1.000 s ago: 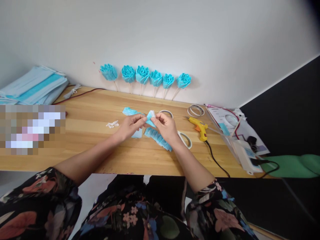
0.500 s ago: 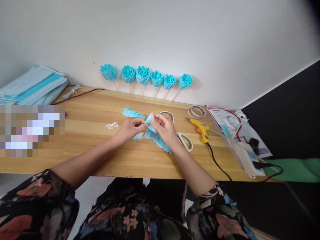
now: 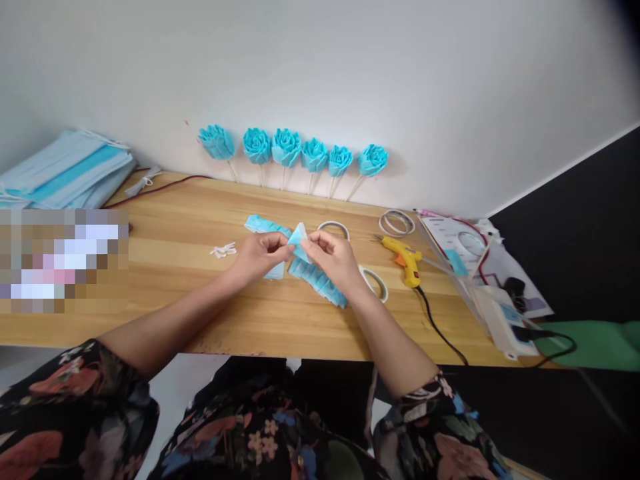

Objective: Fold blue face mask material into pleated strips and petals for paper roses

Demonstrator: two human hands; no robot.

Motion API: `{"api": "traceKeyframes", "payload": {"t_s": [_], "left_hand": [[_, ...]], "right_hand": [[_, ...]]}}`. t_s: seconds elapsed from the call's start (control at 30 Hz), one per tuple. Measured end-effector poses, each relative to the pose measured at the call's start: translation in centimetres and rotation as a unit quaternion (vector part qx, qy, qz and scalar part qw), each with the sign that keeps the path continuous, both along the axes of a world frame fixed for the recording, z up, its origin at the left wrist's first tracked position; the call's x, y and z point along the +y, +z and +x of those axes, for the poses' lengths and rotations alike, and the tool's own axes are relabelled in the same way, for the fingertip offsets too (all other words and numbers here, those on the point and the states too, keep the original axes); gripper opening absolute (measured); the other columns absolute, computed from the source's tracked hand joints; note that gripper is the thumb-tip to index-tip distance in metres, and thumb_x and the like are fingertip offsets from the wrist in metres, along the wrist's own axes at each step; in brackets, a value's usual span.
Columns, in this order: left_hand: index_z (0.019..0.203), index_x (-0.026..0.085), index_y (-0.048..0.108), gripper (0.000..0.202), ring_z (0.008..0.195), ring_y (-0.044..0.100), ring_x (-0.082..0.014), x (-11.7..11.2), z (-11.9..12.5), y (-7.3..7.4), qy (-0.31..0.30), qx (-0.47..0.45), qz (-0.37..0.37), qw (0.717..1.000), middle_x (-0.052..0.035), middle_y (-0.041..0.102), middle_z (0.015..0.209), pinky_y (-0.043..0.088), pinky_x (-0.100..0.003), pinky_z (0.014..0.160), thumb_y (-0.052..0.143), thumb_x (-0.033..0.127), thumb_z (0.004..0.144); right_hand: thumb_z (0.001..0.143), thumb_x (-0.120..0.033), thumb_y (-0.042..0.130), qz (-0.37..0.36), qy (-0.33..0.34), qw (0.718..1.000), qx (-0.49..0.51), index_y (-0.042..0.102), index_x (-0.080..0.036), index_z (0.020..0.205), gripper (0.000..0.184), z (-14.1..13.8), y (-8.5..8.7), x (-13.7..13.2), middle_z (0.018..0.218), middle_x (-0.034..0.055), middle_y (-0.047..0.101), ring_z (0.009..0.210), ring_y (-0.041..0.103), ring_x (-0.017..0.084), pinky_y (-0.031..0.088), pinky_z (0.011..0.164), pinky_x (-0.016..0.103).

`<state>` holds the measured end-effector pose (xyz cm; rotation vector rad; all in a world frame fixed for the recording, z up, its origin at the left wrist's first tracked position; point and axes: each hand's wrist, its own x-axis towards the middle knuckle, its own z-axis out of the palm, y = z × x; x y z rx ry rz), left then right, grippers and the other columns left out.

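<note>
Between my two hands, above the table, is a small folded piece of light-blue mask fabric (image 3: pixel 299 237) with a white edge pointing up. My left hand (image 3: pixel 265 255) pinches its lower left side between thumb and fingers. On the other side my right hand (image 3: pixel 330 257) grips it, thumb lying across the front. Beneath and behind the hands lie a row of folded blue pieces (image 3: pixel 267 225) and a second such row (image 3: pixel 320 283). A flat light-blue piece (image 3: pixel 275 271) lies under the left fingers. Scissors, with a white handle loop (image 3: pixel 376 283), are partly hidden by my right hand.
Several blue fabric roses (image 3: pixel 287 148) on sticks lean against the wall. Stacked masks (image 3: pixel 70 170) lie at back left, white scraps (image 3: pixel 223 250) left of my hands. To the right are a yellow glue gun (image 3: pixel 404 259), tape rings (image 3: pixel 397 223) and a white power strip (image 3: pixel 500 323).
Both hands stay nearly in place, still holding the folded piece, which has turned slightly. The camera view has shifted a little.
</note>
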<state>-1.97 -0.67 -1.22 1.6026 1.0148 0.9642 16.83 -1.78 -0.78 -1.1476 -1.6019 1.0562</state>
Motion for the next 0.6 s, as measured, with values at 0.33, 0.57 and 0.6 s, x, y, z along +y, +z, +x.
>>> {"api": "traceKeyframes", "payload": {"t_s": [0.33, 0.57, 0.6], "left_hand": [[0.067, 0.017, 0.056, 0.028, 0.054, 0.042, -0.0081, 0.09, -0.06, -0.13, -0.021, -0.027, -0.012, 0.999, 0.0026, 0.052, 0.059, 0.032, -0.022, 0.051, 0.068, 0.039, 0.08], [0.065, 0.016, 0.056, 0.029, 0.055, 0.042, -0.0077, -0.14, 0.1, -0.45, -0.06, -0.028, -0.013, 0.998, 0.0027, 0.051, 0.06, 0.031, -0.022, 0.052, 0.067, 0.037, 0.08], [0.065, 0.017, 0.055, 0.029, 0.055, 0.042, -0.0076, -0.23, 0.15, -0.48, -0.071, -0.027, -0.014, 0.997, 0.0029, 0.05, 0.06, 0.032, -0.022, 0.052, 0.067, 0.037, 0.08]], "right_hand": [[0.087, -0.05, 0.062, 0.02, -0.014, 0.999, -0.04, 0.059, -0.021, 0.074, 0.032, -0.5, -0.22, -0.28, 0.061, -0.0042, 0.049, 0.056, 0.041, 0.01, 0.033, 0.054, 0.025], [0.086, -0.06, 0.062, 0.003, 0.01, 1.0, 0.012, 0.063, -0.021, 0.078, 0.039, -0.28, 0.0, -0.28, 0.068, -0.0017, 0.058, 0.063, 0.051, 0.011, 0.041, 0.058, 0.025], [0.083, -0.059, 0.066, -0.003, 0.017, 1.0, 0.015, 0.065, -0.021, 0.081, 0.038, -0.3, -0.07, -0.26, 0.068, -0.0024, 0.059, 0.061, 0.05, 0.011, 0.041, 0.057, 0.025]]}}
